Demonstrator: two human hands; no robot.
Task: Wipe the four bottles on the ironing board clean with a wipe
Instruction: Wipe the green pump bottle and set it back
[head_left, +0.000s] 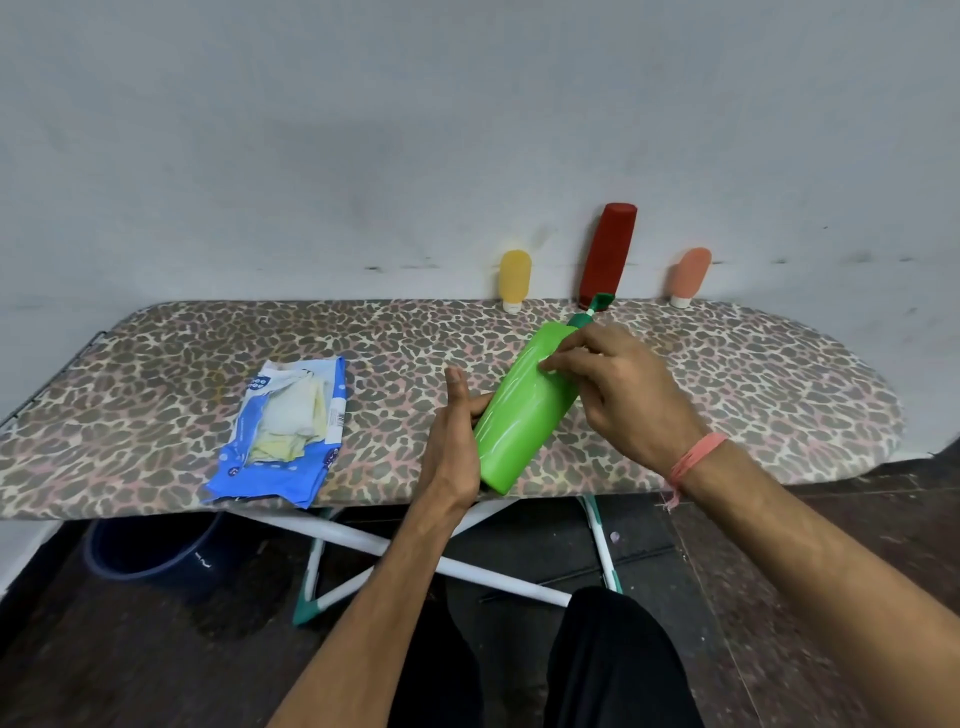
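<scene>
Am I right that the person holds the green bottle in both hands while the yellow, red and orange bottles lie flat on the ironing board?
Not quite. In the head view the yellow bottle, red bottle and orange bottle stand upside down on their caps against the wall, not flat. The left hand and right hand do hold the green bottle.

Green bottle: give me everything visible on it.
The green bottle looks like glossy bright plastic, a smooth cylinder with a darker green nozzle at the far end. It is held tilted above the ironing board, base toward the camera. The left hand grips its lower part; the right hand presses a barely visible white wipe against its shoulder.
</scene>
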